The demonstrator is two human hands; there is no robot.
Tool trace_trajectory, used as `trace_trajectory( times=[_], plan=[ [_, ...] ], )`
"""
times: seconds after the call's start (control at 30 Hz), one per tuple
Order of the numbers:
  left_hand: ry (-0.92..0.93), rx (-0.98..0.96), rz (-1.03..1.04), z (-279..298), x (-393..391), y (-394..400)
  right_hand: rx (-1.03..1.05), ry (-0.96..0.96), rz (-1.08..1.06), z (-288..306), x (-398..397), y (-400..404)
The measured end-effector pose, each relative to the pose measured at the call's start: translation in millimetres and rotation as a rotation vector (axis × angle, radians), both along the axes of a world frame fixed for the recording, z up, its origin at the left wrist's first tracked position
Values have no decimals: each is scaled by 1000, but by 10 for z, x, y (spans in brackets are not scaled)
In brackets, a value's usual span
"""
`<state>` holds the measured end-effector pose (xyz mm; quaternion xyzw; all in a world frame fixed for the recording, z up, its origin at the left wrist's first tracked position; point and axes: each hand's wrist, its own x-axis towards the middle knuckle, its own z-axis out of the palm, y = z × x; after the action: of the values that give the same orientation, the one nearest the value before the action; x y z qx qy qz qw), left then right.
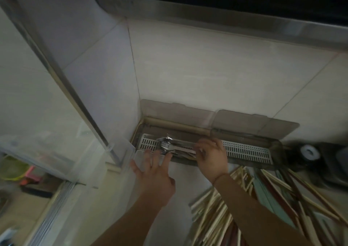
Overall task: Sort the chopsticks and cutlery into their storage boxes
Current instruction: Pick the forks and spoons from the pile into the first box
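Two long storage boxes with slotted trays stand end to end against the tiled wall, lids raised: the left box (148, 142) and the right box (248, 150). A bundle of steel forks (170, 145) lies in the left box. My left hand (153, 172) reaches to the box's front rim, fingers spread straight, fingertips touching the forks. My right hand (211, 156) curls over the fork handles at the left box's right end. A heap of chopsticks (222, 213), pale and dark red, covers the counter at the lower right.
A clear plastic container (47, 151) stands at the left on the counter's edge. A dark round appliance (308, 154) sits right of the boxes. A metal window frame (56, 67) runs diagonally on the left. Green and pink items (17, 170) lie below left.
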<state>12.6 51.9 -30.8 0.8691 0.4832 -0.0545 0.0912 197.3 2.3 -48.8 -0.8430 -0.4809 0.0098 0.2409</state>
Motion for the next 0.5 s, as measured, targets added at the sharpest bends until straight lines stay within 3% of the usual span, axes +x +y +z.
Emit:
trace_trajectory(
  times=[0.23, 0.4, 0.5],
  plan=[
    [-30, 60, 34, -164, -8, 42, 104, -27, -201, 43, 158, -1293],
    [-50, 81, 27, -211, 17, 23, -47, 44, -623, -54, 707, -2245],
    [-34, 77, 37, -222, 30, 21, -123, 188, -864, -153, 1013, -2709]
  ],
)
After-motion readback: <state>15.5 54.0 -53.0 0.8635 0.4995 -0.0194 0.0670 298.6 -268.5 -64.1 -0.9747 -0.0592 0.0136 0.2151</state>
